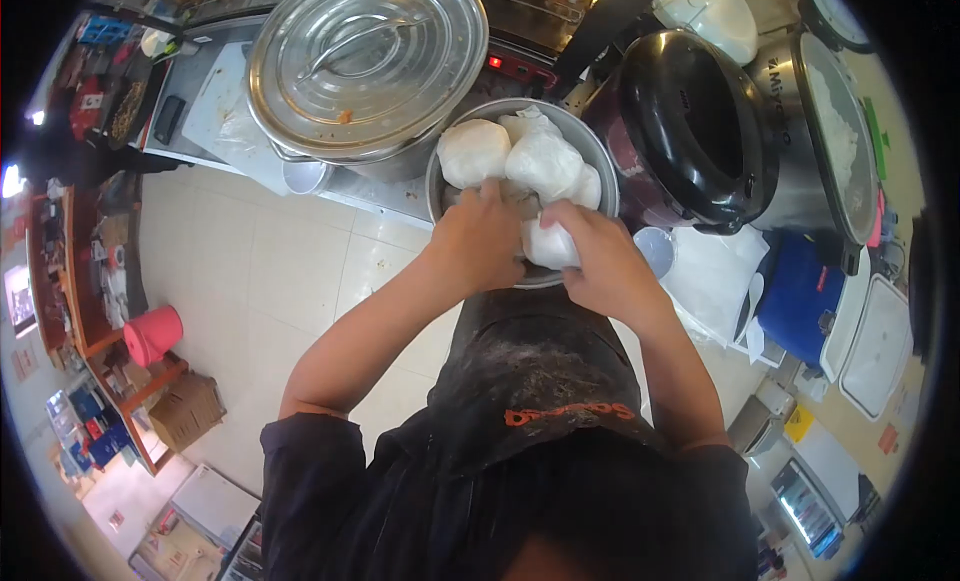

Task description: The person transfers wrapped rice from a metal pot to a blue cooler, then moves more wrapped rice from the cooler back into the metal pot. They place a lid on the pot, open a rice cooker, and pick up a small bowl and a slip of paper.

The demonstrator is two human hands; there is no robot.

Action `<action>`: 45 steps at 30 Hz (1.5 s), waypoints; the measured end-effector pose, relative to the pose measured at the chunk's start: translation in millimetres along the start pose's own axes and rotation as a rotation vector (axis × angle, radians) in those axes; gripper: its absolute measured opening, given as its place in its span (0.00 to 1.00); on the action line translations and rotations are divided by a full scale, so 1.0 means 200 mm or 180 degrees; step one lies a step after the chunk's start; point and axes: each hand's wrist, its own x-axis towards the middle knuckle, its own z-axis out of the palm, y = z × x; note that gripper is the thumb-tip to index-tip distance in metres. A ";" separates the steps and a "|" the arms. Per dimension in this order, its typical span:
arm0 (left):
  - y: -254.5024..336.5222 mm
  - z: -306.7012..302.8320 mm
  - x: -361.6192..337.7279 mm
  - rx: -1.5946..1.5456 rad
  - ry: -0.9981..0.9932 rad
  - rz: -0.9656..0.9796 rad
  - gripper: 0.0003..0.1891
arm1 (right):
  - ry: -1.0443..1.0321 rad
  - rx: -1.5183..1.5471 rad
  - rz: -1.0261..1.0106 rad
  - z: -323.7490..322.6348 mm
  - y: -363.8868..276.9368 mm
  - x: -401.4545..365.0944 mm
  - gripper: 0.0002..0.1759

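Observation:
A round metal bowl in front of me holds several white, rounded bundles that look wrapped in thin plastic. My right hand is closed around a smaller white bundle at the near side of the bowl. Just left of it, my left hand reaches over the rim with its fingers curled down among the bundles. Its fingertips are partly hidden, and what they grip cannot be made out. One pale bundle lies beyond my left hand.
A large lidded steel pot stands left of the bowl. To the right are a black-lidded cooker and a big steel container. A small cup and a blue item lie nearer. Tiled floor shows at left.

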 end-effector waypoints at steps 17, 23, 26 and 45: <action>-0.10 -0.17 -0.03 -0.0543 0.1629 0.0071 0.24 | 0.0778 -0.0130 -0.0601 -0.04 0.05 0.08 0.29; -0.17 -0.11 0.14 -0.0183 0.1321 -0.0073 0.34 | 0.0387 -0.0737 -0.0394 -0.01 0.14 0.34 0.37; -0.16 -0.14 0.13 -0.0223 0.0965 -0.0106 0.33 | 0.0039 -0.0651 -0.0439 -0.01 0.12 0.29 0.39; -0.26 -0.24 0.10 -0.1632 0.0284 0.0027 0.12 | -0.0240 0.0486 -0.1102 0.05 0.10 0.18 0.23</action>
